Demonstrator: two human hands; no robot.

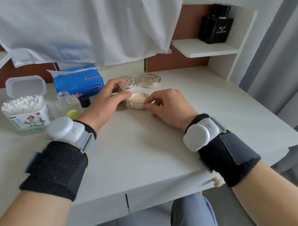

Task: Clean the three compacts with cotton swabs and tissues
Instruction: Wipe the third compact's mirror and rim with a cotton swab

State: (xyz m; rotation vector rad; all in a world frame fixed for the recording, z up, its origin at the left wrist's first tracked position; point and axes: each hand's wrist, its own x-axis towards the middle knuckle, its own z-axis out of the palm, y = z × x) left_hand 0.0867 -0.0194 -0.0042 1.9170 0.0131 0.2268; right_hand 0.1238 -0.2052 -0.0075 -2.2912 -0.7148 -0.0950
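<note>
Risks first:
- The open compact point(138, 100) is steadied only by my left hand point(103, 104). If that grip slips while I scrub, I reckon the case skids across the worktop point(139, 144) or folds shut on the cotton swab point(139, 105).
- Too much pressure on the swab could gouge the pale pan or bend the stick. Light strokes only.
- An uncapped small bottle point(66, 103) stands at 9 o'clock of the compact, close to my left wrist. A careless elbow shift would likely tip it.
- One closed compact point(128, 81) sits at 12 o'clock, just behind my left fingers point(115, 82), and is easy to nudge. The other closed compact point(150, 80) sits at 1 o'clock, apart from both hands.

Geometry:
- Left fingers are curled round the compact's 9 o'clock side, thumb on the rim by the upright half.
- My right hand point(168, 105) comes in from 4 o'clock, its fingers point(153, 97) pinching the swab's stick.
- The swab lies across the pan's 6 o'clock edge. The tip looks to be in contact, but it's too small to be sure.

Neither closed compact is open yet.
</note>
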